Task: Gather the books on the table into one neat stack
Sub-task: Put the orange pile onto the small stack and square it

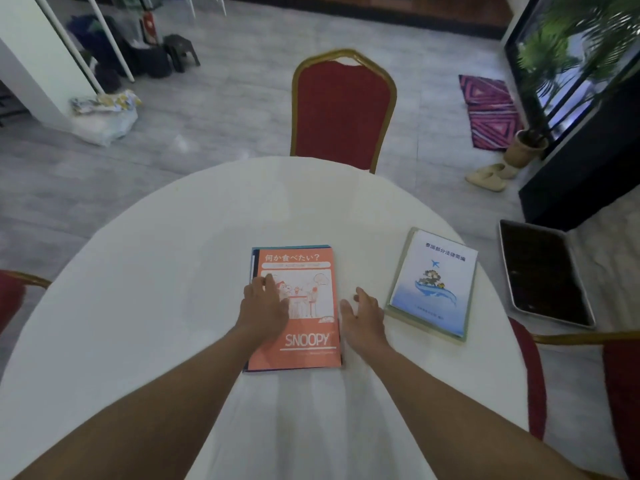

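An orange Snoopy book [304, 271] lies on top of a small stack in the middle of the round white table [138, 289]; dark blue book edges show under it at its left and top. My left hand [265, 304] rests flat on the orange cover's left side. My right hand [363, 313] hovers with fingers apart just right of the stack, between it and a white-and-blue whale book [434, 282]. That book lies tilted on a pale green one at the table's right.
A red chair with a gold frame [343, 109] stands at the table's far side. Further red chairs sit at the left [10, 296] and right [620, 386] edges. A dark tray [543, 275] lies on the floor to the right.
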Demonstrator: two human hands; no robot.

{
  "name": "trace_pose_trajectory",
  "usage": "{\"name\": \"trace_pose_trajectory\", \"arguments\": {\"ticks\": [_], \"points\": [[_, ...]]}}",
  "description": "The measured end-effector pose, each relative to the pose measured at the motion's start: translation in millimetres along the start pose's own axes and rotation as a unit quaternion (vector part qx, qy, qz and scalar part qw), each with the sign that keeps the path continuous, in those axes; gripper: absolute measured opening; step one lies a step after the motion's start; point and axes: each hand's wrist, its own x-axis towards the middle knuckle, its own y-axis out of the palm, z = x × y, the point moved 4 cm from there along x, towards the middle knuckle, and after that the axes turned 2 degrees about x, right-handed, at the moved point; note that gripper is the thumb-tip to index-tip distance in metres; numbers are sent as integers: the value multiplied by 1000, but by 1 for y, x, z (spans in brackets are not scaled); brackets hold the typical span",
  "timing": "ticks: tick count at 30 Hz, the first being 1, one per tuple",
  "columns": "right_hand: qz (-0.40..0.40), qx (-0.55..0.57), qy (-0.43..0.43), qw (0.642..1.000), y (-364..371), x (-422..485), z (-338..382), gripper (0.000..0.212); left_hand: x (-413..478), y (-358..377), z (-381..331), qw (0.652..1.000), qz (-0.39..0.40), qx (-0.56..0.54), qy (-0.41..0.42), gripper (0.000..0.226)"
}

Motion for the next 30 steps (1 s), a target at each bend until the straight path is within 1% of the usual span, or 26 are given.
{"name": "trace_pose_trajectory", "arguments": {"ticks": [4, 7, 12, 15, 17, 20, 22, 24, 27, 30], "points": [[-69, 34, -9, 997, -44, 1, -16, 52, -1, 5, -46, 997, 44, -12, 58, 61], [-114, 37, 0, 993, -83, 5, -32, 50, 0, 13, -85, 994, 65, -14, 91, 57], [-172, 16, 21, 985, -139, 16, -65, 50, 7, 36, -144, 990, 87, -16, 106, 58], [-189, 11, 49, 981, -162, 27, -87, 58, 13, 51, -174, 990, 97, -10, 104, 57], [-190, 16, 74, 979, -171, 36, -101, 62, 16, 61, -190, 990, 108, -13, 93, 56], [-157, 50, 108, 980, -174, 47, -115, 74, 20, 73, -209, 988, 131, -30, 70, 55], [-137, 69, 118, 981, -172, 53, -122, 76, 24, 84, -219, 988, 141, -41, 56, 53], [-121, 72, 120, 983, -169, 59, -125, 73, 26, 92, -226, 987, 148, -44, 44, 49], [-109, 73, 131, 983, -165, 67, -127, 63, 30, 96, -233, 991, 126, -46, 31, 42], [-109, 70, 156, 979, -162, 72, -127, 59, 37, 101, -228, 989, 118, -93, 2, 39]]}}
